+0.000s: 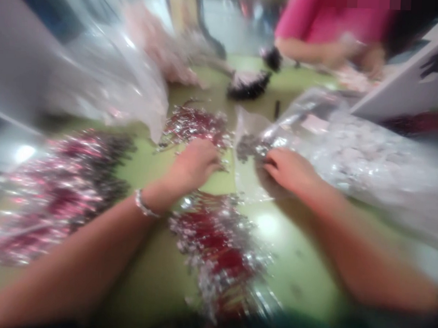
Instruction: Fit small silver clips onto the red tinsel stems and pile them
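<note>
My left hand [196,164], with a pale beaded bracelet [144,204] on its wrist, is curled at the near edge of a pile of red and silvery stems [195,124]. Its fingers are bent together, and blur hides what they hold. To the right, my right hand [289,169] pinches its fingers by a small cluster of grey pieces [249,145] on a clear plastic sheet or bag [252,177]. Whatever lies between those fingertips cannot be made out. Closer to me, between my forearms, lies another bunch of red and silvery stems [219,241].
A large heap of pink and silvery stems [61,191] covers the left of the green table [145,272]. A clear bag of white pieces [364,151] lies at right, beside a white panel [397,80]. Plastic wrap [110,77] stands back left. A person in pink [330,24] works opposite.
</note>
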Tool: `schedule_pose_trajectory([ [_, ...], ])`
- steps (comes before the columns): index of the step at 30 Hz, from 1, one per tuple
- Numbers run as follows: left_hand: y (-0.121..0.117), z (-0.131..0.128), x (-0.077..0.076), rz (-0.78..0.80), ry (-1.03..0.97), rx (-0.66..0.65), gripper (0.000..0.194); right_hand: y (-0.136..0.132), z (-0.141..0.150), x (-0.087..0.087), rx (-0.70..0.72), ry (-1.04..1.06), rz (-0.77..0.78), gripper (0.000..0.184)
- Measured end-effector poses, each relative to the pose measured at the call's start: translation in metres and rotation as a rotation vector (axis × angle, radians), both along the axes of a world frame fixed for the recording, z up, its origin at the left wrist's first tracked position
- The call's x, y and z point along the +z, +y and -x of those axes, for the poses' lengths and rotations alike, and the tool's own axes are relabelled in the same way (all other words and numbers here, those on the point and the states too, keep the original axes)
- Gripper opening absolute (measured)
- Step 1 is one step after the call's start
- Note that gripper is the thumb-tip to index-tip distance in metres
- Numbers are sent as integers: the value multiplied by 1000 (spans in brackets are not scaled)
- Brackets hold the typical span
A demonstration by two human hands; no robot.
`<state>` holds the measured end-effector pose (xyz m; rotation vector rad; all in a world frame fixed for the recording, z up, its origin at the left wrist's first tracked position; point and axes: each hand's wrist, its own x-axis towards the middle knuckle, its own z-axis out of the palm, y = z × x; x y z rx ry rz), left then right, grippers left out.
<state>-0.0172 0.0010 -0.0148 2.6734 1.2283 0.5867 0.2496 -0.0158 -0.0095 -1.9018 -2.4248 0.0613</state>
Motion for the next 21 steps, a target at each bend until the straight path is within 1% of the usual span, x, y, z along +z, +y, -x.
schedule_pose_trajectory([
  [4,2,6,5,21,-157,4,15,-6,13,-1,94,13,-1,16],
  [8,-2,9,14,50,-311,99,10,-11,23,2,161,-7,16,19],
  [11,-6,8,21,150,-467,211,5,-15,29,-1,172,3,5,20],
  [12,-7,7,21,205,-523,239,5,-16,31,-3,170,-3,-11,21],
  [13,-8,5,22,276,-577,253,9,-17,34,-5,170,-15,-33,21],
  [15,-10,2,19,429,-667,248,20,-18,38,-10,183,-40,-71,24],
  [17,-13,-2,14,527,-680,222,26,-19,41,-12,187,-29,-102,26],
  [19,-17,-6,8,544,-626,198,22,-20,42,-10,131,56,-109,24],
  [21,-22,-10,2,538,-563,167,19,-23,43,-5,29,199,-98,23],
])
